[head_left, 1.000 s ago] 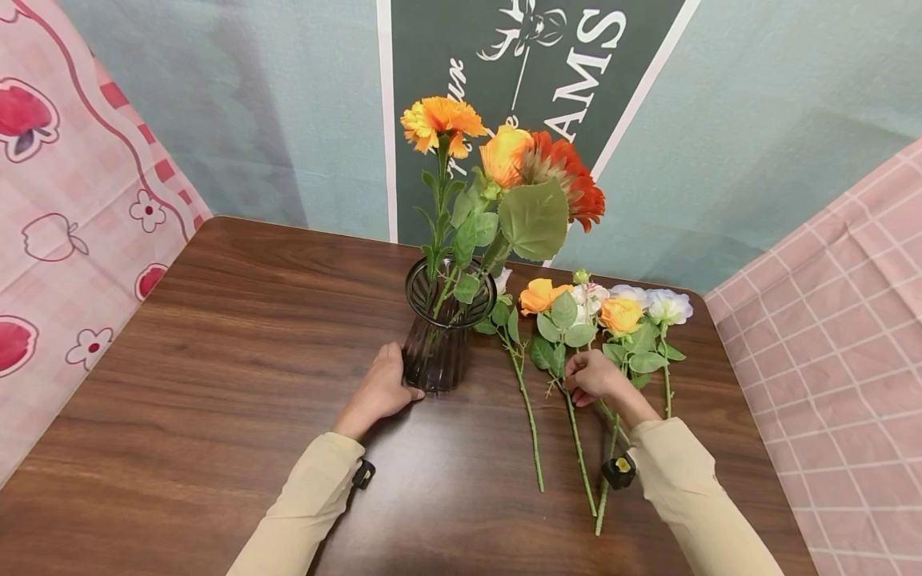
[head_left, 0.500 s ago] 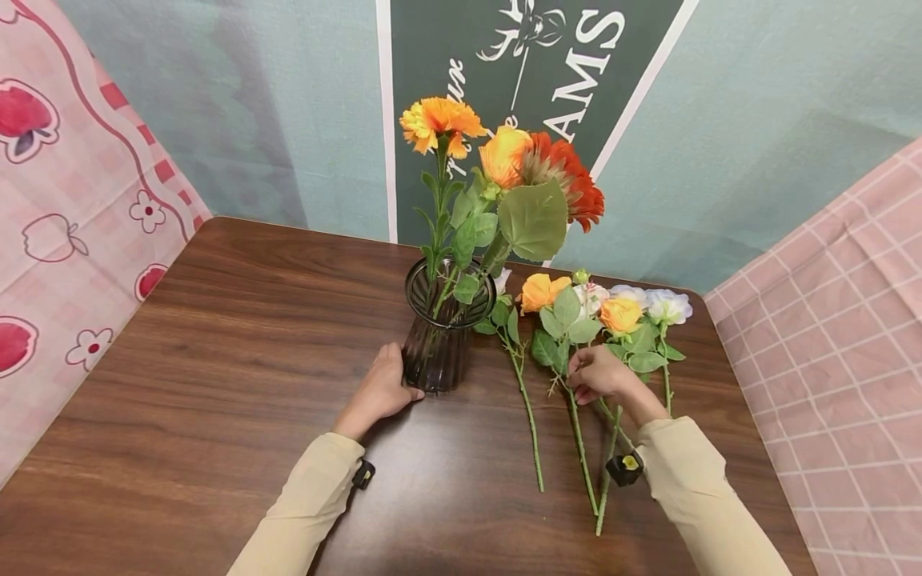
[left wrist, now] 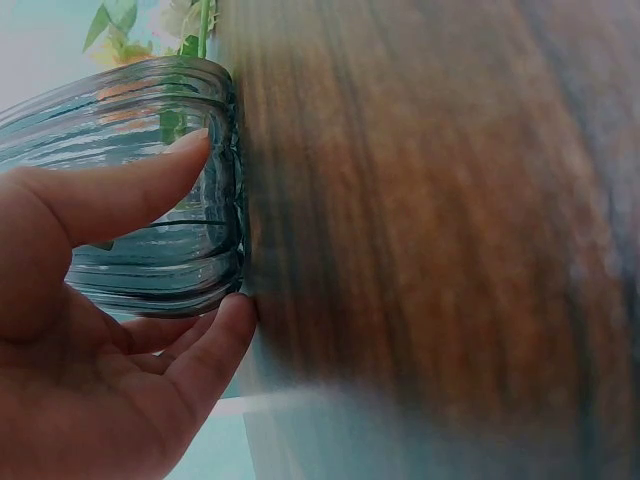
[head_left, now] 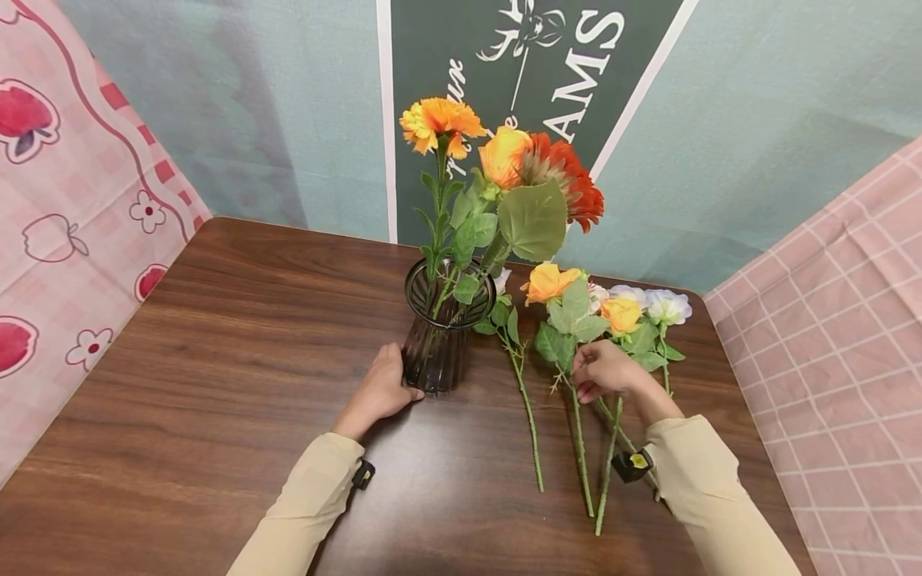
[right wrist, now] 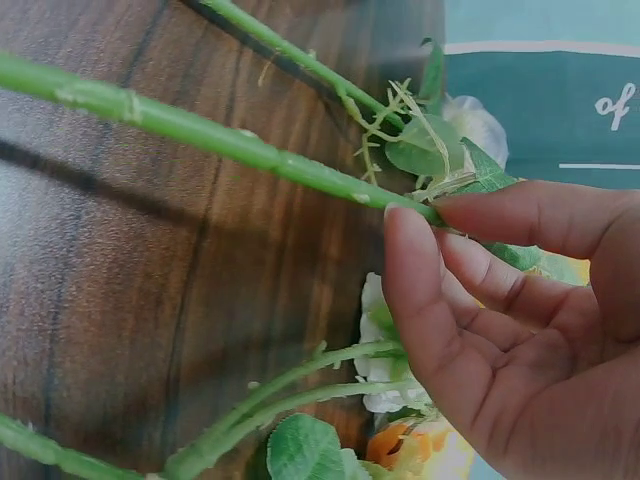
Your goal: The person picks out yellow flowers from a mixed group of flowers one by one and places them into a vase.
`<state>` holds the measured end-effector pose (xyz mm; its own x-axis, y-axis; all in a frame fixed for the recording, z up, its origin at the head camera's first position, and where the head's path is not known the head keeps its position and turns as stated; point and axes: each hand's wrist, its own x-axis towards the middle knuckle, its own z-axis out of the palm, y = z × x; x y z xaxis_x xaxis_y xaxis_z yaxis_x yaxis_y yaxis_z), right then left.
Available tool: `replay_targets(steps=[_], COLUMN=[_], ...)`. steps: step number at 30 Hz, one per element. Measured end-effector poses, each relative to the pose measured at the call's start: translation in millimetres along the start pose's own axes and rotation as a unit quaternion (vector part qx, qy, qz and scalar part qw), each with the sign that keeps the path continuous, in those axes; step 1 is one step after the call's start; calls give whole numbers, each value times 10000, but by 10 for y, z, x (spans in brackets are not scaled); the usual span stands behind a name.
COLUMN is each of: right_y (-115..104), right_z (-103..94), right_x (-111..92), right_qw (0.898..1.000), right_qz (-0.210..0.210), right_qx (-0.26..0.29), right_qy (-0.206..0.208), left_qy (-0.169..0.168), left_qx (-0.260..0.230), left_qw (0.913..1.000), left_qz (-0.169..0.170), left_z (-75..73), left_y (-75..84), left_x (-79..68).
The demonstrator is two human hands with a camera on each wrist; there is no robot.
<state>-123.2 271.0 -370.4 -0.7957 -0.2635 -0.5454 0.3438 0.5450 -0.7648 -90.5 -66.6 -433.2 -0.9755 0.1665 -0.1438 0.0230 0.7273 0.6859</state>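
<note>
A dark ribbed glass vase [head_left: 435, 360] stands on the table with an orange carnation [head_left: 441, 124], an orange rose [head_left: 504, 156] and a red flower [head_left: 576, 180] in it. Around the vase's lower part curls my left hand [head_left: 382, 388]; in the left wrist view the thumb [left wrist: 150, 190] lies on the glass and the fingers pass beneath it. My right hand [head_left: 608, 372] pinches the green stem [right wrist: 250, 150] of an orange rose [head_left: 551, 284] between thumb and fingertips. That stem is slightly off the tabletop, with a shadow under it in the right wrist view.
Several other flowers lie on the right: a pale one [head_left: 502, 282] beside the vase, an orange rose [head_left: 621, 314] and a lilac-white flower [head_left: 668, 306]. Their stems cross on the wooden table [head_left: 216, 384]. Fabric hangs at the back and both sides.
My right hand has shifted slightly right, and the pinched rose has risen a little from the table with its bloom higher in view. My left hand and the vase have stayed put.
</note>
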Motion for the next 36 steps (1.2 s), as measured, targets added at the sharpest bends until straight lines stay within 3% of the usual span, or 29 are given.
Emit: replay_targets(steps=[10, 22, 36], right_y=[-58, -140, -148], right_z=[-53, -117, -171], right_x=[-62, -116, -187], right_qw=[9988, 9894, 9612], right_qz=[133, -121, -453], right_qx=[461, 1434, 2699], right_qy=[-13, -190, -332], left_qy=[-24, -53, -64], left_qx=[0, -23, -5], left_qw=[10000, 9999, 10000], left_qz=[-31, -87, -26], left_z=[-11, -16, -18], left_y=[10, 13, 13], left_x=[-6, -1, 2])
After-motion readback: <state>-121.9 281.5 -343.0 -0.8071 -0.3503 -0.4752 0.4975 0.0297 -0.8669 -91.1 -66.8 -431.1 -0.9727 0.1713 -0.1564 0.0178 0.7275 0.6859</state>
